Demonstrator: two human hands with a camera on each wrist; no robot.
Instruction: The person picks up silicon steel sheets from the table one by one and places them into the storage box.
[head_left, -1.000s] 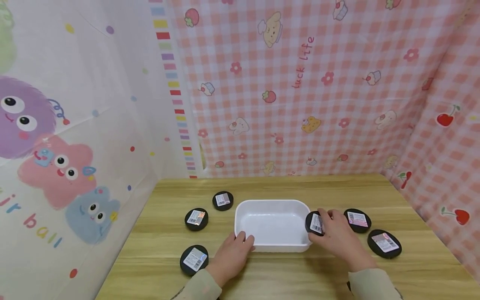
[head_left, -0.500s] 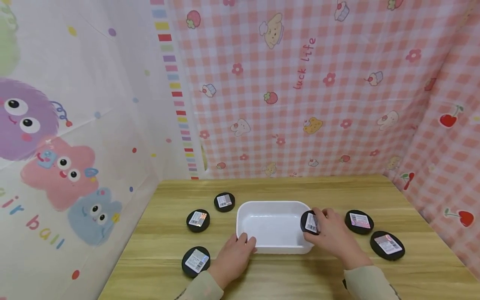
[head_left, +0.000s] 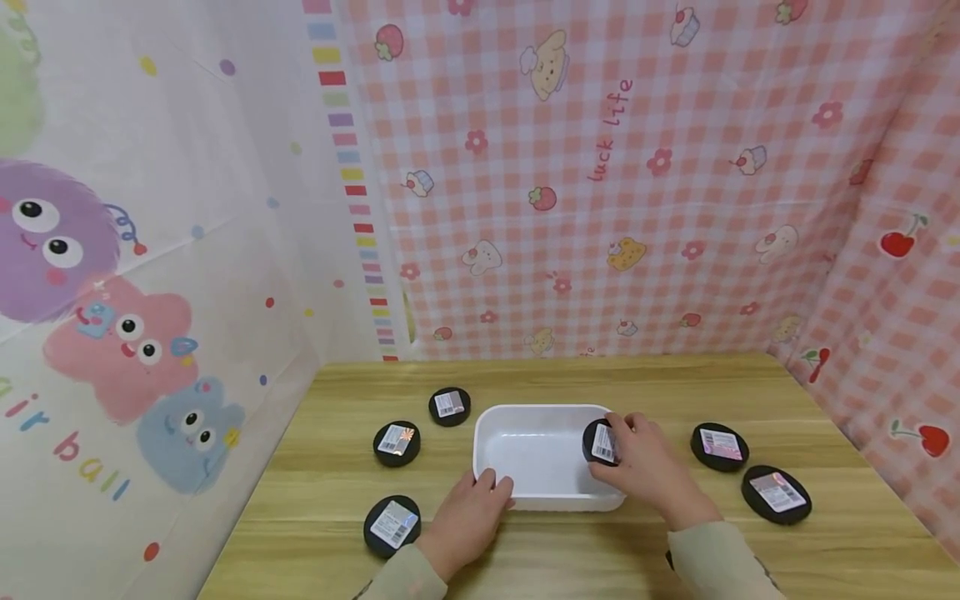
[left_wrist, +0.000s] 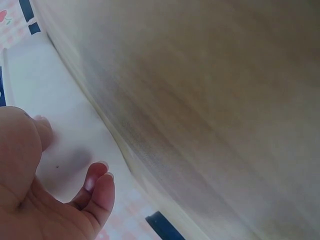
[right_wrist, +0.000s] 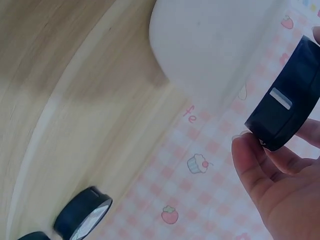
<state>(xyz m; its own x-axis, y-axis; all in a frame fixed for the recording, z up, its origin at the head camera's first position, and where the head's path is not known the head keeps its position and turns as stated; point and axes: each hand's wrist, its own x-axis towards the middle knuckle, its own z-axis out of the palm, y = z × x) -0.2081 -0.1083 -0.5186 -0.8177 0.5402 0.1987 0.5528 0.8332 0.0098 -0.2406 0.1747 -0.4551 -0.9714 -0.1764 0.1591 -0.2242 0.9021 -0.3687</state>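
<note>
A white rectangular plastic tub (head_left: 547, 502) with rounded corners stands mid-table. My left hand (head_left: 468, 518) grips its front left corner, fingertips at the rim; in the left wrist view the curled fingers (left_wrist: 102, 197) lie against its pale wall. My right hand (head_left: 651, 467) pinches a thick black disc (head_left: 600, 443) with a white barcode label, held over the right part of the tub. From the side, in the right wrist view, the black disc (right_wrist: 287, 95) looks like a short cylinder with a small light slot, fingers and thumb around its edge.
Left of the tub lie three similar labelled discs: a far one (head_left: 450, 406), a middle one (head_left: 397, 443) and a near one (head_left: 392, 526). Two more, a farther disc (head_left: 720, 447) and a nearer disc (head_left: 777, 494), lie on the right. Printed cloths (head_left: 480, 183) wall the wooden table (head_left: 570, 558).
My right hand has carried the black disc leftward, from the tub's right rim to over its inside. The left hand stays at the front left corner.
</note>
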